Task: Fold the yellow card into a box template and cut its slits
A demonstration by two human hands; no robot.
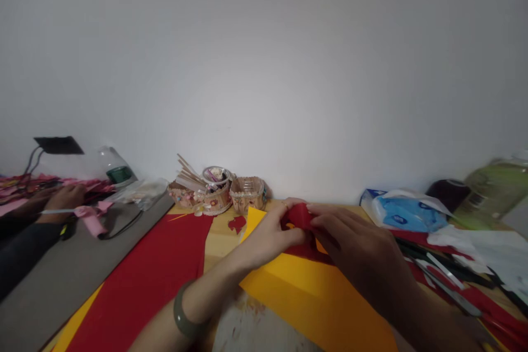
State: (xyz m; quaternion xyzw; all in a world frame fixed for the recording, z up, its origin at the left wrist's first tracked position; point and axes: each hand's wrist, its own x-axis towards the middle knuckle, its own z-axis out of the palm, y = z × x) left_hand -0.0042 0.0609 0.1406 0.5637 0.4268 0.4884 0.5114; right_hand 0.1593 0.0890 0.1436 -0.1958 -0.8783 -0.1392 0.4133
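My left hand [284,228], with a green bangle [183,311] on its wrist, pinches a folded red piece [301,215] of felt or paper; I cannot tell which. From the other side, my right hand [355,236] grips the same piece, fingers closed and partly hiding it. Below both hands lies a yellow sheet [313,297], with a strip of red across its upper part. A large red sheet [152,275] spreads out to the left. Near my left hand sits a small red cut-out [236,224] on the wooden table.
Decorated baskets [247,195] with sticks stand against the wall. At right are a blue tissue pack [408,213], scissors [454,294] and scraps. A co-worker's hand [68,198] is at far left, near pink pieces and a plastic bottle [115,165].
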